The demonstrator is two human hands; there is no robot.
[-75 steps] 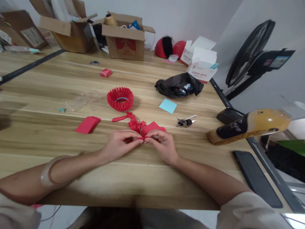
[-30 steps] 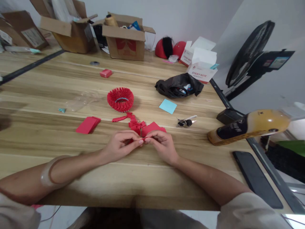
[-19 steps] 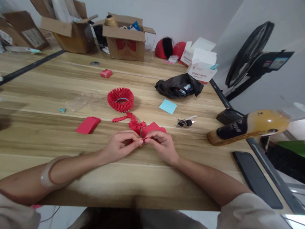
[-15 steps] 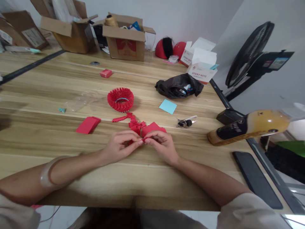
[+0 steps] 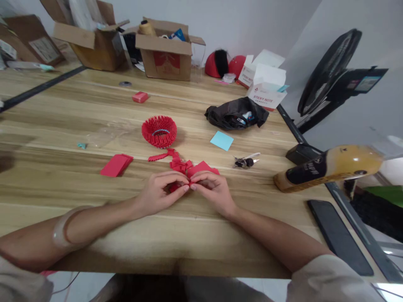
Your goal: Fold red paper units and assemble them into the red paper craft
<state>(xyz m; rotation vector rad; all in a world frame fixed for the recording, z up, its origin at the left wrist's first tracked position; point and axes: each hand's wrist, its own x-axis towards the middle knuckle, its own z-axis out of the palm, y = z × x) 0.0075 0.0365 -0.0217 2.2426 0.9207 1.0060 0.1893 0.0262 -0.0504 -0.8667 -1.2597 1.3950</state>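
My left hand (image 5: 162,191) and my right hand (image 5: 214,191) meet at the fingertips, pinching a small red paper piece (image 5: 190,183) between them. Just beyond the fingers lie several folded red pieces (image 5: 179,163) and some flat red paper sheets (image 5: 203,167). A round red bowl made of many folded pieces (image 5: 159,131) stands upright behind them. To the left of my hands is a stack of red paper (image 5: 116,165). A light blue sheet (image 5: 222,140) lies at the right of the bowl.
Keys (image 5: 246,162), a black bag (image 5: 237,113) and a bottle (image 5: 327,167) are on the right, with a phone (image 5: 338,235) near the edge. A red block (image 5: 140,97) lies farther back, before a cardboard box (image 5: 166,58). A fan (image 5: 329,71) stands beyond the right edge.
The fingertips of both hands have come slightly closer together around the small red piece, which now shows less. The other objects have not moved.
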